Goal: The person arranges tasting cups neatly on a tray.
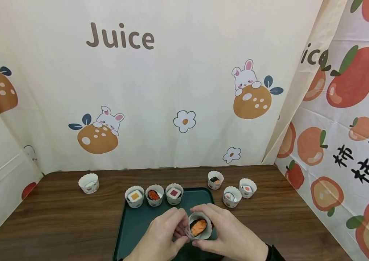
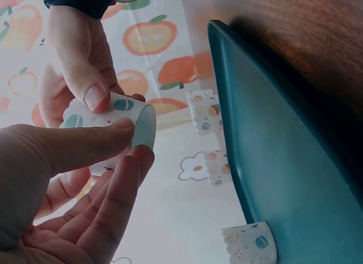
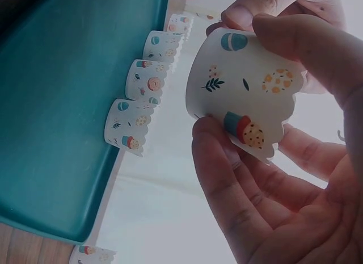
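Observation:
A white paper baking cup with a scalloped rim and small printed pictures is held between both hands, above the near part of a dark green tray. Inside it lies a sushi piece with an orange topping and a black band. My left hand pinches the cup's left side, its thumb near the base in the left wrist view. From the right, my right hand grips the same cup with thumb and fingers. The cup tilts so its opening faces the head camera.
Along the tray's back edge stand three filled cups: yellow-centred, red-topped and dark-red-centred. Right of the tray are three more cups. Another cup stands far left on the wooden table. Printed curtains enclose the table.

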Tool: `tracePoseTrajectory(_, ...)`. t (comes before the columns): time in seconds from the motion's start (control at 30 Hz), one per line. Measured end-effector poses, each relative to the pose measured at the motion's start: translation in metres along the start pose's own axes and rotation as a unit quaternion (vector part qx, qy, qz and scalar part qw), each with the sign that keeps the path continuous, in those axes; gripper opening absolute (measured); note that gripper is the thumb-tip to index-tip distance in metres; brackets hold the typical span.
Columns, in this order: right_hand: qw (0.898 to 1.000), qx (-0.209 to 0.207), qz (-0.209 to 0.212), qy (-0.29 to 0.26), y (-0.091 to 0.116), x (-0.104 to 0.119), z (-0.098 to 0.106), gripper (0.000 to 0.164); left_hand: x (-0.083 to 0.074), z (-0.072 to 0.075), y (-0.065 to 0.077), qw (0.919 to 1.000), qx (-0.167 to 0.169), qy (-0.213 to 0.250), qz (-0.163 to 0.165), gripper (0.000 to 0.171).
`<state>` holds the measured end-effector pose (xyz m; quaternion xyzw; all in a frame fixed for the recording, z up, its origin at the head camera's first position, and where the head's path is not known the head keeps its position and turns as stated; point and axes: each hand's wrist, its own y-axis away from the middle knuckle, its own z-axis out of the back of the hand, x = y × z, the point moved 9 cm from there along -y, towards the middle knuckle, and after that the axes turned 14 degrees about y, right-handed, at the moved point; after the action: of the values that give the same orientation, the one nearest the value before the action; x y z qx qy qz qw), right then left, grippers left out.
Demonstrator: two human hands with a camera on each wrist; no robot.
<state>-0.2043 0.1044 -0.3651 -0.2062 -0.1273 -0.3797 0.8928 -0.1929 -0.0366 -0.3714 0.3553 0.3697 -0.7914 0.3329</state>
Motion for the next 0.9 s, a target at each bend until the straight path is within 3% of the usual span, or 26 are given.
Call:
tracePoseTrajectory(0.27,1.0,-0.005,0.01,0.005,0.001,0.001,0.001,0.049,-0.004,0.002,-0.001,0.9998,0.01,-0.01,-0.018,0.034)
tracePoseTrajectory(0.43,1.0,-0.013,0.019,0.003,0.0,-0.001,0.002,0.049,-0.005,0.016,-0.001,0.9996,0.011,-0.024,-0.004,0.031)
tracePoseTrajectory(0.6,1.0,-0.019,0.005,0.023,-0.004,-0.012,0.006,0.051,-0.019,0.04,0.0,0.9974,-0.039,-0.057,-0.022,0.032)
tracePoseTrajectory(0.77,0.998,-0.021,-0.018,0.049,-0.01,-0.028,0.009,0.05,-0.029,0.064,0.0,0.9931,-0.088,-0.076,-0.011,0.033)
tracePoseTrajectory(0.9,0.998,-0.018,-0.023,0.049,-0.019,-0.04,0.008,0.048,-0.036,0.082,0.003,0.9884,-0.12,-0.091,-0.023,0.036)
